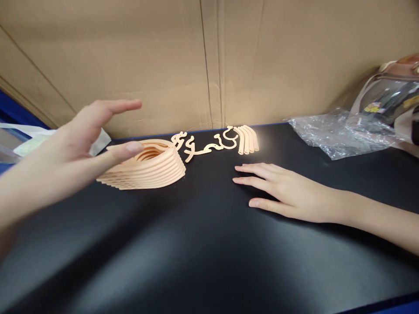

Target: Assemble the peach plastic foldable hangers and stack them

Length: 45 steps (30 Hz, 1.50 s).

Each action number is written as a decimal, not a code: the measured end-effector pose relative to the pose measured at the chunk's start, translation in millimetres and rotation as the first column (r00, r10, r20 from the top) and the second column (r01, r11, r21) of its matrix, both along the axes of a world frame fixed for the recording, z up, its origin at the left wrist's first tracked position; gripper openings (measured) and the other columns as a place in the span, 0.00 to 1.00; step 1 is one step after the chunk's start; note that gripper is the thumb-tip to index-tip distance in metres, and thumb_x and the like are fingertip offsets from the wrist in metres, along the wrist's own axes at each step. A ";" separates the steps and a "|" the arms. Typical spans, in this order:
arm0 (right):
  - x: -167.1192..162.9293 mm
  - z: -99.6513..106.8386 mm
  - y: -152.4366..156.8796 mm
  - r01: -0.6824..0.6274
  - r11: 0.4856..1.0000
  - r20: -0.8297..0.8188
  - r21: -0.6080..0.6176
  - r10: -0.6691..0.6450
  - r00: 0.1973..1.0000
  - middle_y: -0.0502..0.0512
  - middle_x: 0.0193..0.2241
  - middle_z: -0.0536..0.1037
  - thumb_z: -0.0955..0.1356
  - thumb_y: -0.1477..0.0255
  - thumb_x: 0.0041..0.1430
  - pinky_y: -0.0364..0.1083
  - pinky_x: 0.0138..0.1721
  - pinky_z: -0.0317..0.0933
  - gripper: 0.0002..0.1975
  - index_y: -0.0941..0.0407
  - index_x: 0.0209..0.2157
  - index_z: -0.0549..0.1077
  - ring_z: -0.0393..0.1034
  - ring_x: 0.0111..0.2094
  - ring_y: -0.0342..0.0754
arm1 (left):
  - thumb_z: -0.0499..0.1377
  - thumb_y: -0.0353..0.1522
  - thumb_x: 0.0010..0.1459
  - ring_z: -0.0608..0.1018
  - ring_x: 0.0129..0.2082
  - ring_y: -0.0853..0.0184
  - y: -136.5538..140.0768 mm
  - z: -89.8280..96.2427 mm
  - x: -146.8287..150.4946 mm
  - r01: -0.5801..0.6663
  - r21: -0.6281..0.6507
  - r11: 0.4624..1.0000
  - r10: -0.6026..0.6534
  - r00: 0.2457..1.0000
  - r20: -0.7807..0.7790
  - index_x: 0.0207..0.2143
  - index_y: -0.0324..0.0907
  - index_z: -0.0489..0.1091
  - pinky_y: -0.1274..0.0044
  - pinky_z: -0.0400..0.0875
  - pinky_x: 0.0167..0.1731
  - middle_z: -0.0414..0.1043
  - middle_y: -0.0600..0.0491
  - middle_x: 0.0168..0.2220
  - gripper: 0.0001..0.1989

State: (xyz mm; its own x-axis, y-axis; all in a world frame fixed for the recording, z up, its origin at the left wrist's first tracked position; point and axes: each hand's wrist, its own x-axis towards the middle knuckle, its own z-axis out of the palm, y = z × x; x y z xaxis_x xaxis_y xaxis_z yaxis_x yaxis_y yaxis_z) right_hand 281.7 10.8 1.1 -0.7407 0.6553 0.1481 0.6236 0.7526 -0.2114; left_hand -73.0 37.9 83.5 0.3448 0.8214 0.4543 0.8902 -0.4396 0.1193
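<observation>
My left hand [88, 139] is raised at the left, thumb and forefinger spread apart, holding nothing. Just behind its thumb stands a stack of peach-coloured curved plastic pieces [153, 172], layered evenly, with a hollow middle; the hand hides part of its left side. My right hand [278, 189] lies low over the black tabletop, palm down, fingers stretched out and parted, with nothing in it. Beyond its fingertips several curved strips [248, 139] lie side by side. Between them and the stack are loose S-shaped and hooked pieces [214, 147] in the same colour.
A cardboard wall [157, 65] rises along the back edge of the black table [203, 253]. At the right lies a crumpled clear plastic bag [330, 135], beside a transparent bag with straps [382, 96]. Behind my left hand is a white and pale green packet [29, 141].
</observation>
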 end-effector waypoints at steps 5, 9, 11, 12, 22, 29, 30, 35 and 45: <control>0.1 1.6 -1.5 -0.008 1.000 -0.012 0.003 0.008 1.000 0.62 0.64 0.62 0.59 0.58 0.68 0.61 0.62 0.55 0.26 0.54 0.62 0.64 0.57 0.63 0.57 | 0.50 0.44 0.66 0.61 0.65 0.59 -33.5 -29.3 63.0 0.320 0.098 0.942 -0.312 0.946 -0.091 0.60 0.41 0.59 0.67 0.53 0.65 0.62 0.48 0.62 0.25; 0.0 2.3 -2.3 -0.013 1.000 -0.012 0.005 0.013 1.000 0.63 0.64 0.62 0.59 0.58 0.68 0.61 0.61 0.55 0.26 0.56 0.61 0.65 0.57 0.63 0.58 | 0.50 0.41 0.68 0.58 0.67 0.59 -47.6 -63.0 86.2 0.407 -0.099 0.908 -0.417 0.902 -0.111 0.64 0.44 0.55 0.65 0.57 0.65 0.57 0.49 0.66 0.25; 0.2 2.0 -2.1 -0.014 1.000 -0.029 0.005 0.014 0.999 0.62 0.64 0.62 0.60 0.58 0.68 0.62 0.62 0.55 0.26 0.55 0.62 0.64 0.57 0.63 0.57 | 0.49 0.41 0.68 0.57 0.67 0.59 -49.5 -73.7 90.6 0.401 -0.184 0.897 -0.424 0.899 -0.107 0.64 0.41 0.54 0.64 0.58 0.65 0.56 0.47 0.66 0.26; 0.4 1.9 -2.0 -0.013 1.000 -0.034 0.001 0.013 0.999 0.62 0.64 0.62 0.60 0.58 0.68 0.61 0.62 0.55 0.26 0.54 0.62 0.64 0.57 0.63 0.57 | 0.48 0.41 0.68 0.57 0.68 0.59 -49.5 -77.1 91.8 0.392 -0.221 0.893 -0.421 0.901 -0.102 0.65 0.39 0.54 0.64 0.58 0.64 0.56 0.46 0.67 0.26; -0.9 15.0 3.4 0.026 0.994 0.002 -0.104 -0.026 1.000 0.58 0.63 0.64 0.59 0.54 0.67 0.59 0.62 0.55 0.27 0.53 0.60 0.66 0.58 0.63 0.55 | 0.43 0.45 0.69 0.54 0.68 0.57 -42.9 -89.4 95.8 0.328 -0.328 0.886 -0.376 0.922 -0.094 0.67 0.34 0.50 0.60 0.56 0.65 0.49 0.43 0.69 0.31; 6.4 24.5 32.3 0.120 0.963 0.030 0.242 -0.132 0.991 0.62 0.56 0.71 0.59 0.60 0.68 0.60 0.56 0.60 0.22 0.57 0.55 0.71 0.65 0.56 0.58 | 0.45 0.44 0.69 0.54 0.68 0.58 -38.1 -95.3 93.0 0.364 -0.255 0.895 -0.390 0.919 -0.058 0.67 0.38 0.50 0.62 0.56 0.65 0.50 0.46 0.69 0.30; 8.0 25.3 40.7 0.121 0.950 0.058 0.289 -0.143 0.988 0.64 0.55 0.72 0.59 0.60 0.68 0.61 0.55 0.60 0.22 0.58 0.53 0.72 0.66 0.54 0.60 | 0.45 0.44 0.69 0.54 0.68 0.58 -37.9 -93.8 92.8 0.365 -0.263 0.893 -0.393 0.918 -0.060 0.67 0.37 0.51 0.62 0.56 0.65 0.50 0.46 0.69 0.30; 19.2 23.8 86.4 0.276 0.910 0.060 0.308 -0.308 0.950 0.63 0.49 0.75 0.54 0.63 0.69 0.60 0.49 0.63 0.23 0.56 0.51 0.73 0.69 0.49 0.60 | 0.46 0.43 0.68 0.57 0.67 0.56 -37.8 -87.0 91.5 0.363 -0.320 0.875 -0.401 0.914 -0.062 0.65 0.36 0.55 0.62 0.58 0.64 0.53 0.44 0.67 0.29; 33.3 10.9 115.2 0.316 0.910 0.022 0.268 -0.334 0.942 0.59 0.50 0.75 0.54 0.62 0.69 0.59 0.51 0.61 0.24 0.54 0.44 0.78 0.68 0.49 0.58 | 0.47 0.42 0.68 0.55 0.68 0.59 -35.4 -94.4 85.3 0.391 -0.253 0.885 -0.418 0.907 -0.058 0.67 0.38 0.51 0.63 0.58 0.65 0.52 0.47 0.68 0.29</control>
